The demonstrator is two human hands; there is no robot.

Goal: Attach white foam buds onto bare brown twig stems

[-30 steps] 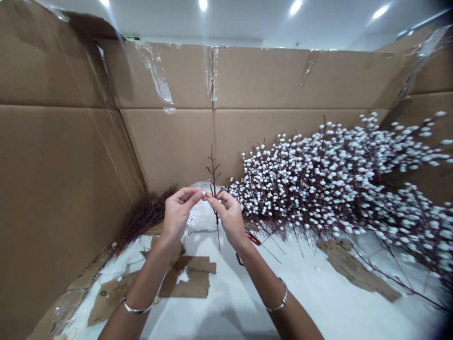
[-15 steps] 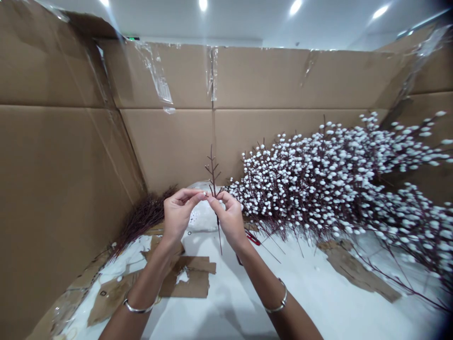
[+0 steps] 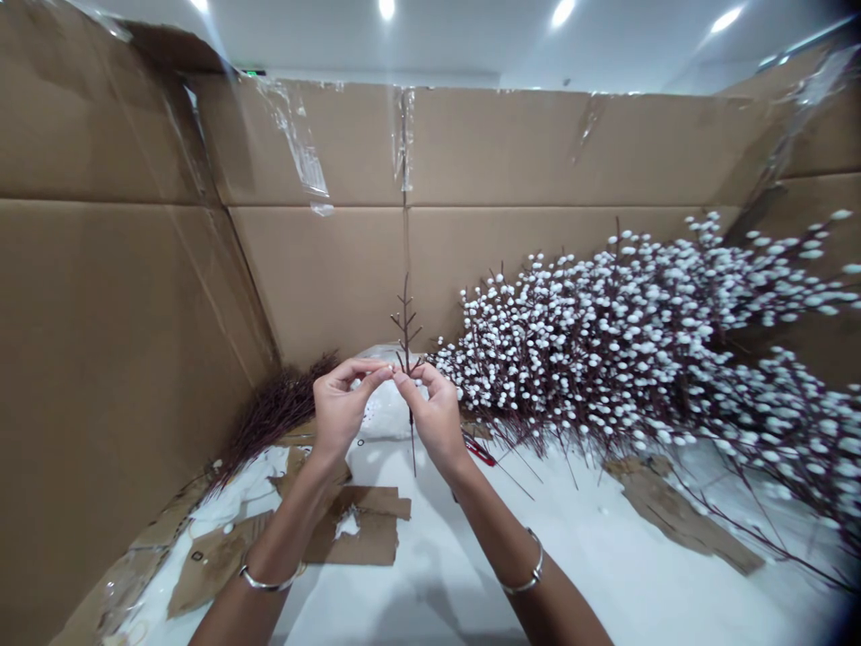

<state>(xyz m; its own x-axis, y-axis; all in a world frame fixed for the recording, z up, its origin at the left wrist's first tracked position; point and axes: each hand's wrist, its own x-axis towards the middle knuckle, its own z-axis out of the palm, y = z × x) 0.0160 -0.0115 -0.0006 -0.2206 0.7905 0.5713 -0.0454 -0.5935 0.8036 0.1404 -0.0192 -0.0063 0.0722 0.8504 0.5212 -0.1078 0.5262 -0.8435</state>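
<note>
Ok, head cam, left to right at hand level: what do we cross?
Cardboard side wall → bundle of dark bare twigs → left hand → thin branched twig → right hand → mass of white-budded pussy willow stems

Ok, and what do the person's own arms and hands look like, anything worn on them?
The left forearm and right forearm are bare, with no sleeves; the left hand and right hand have no gloves. Each wrist wears a thin silver bangle: left bangle, right bangle.
</note>
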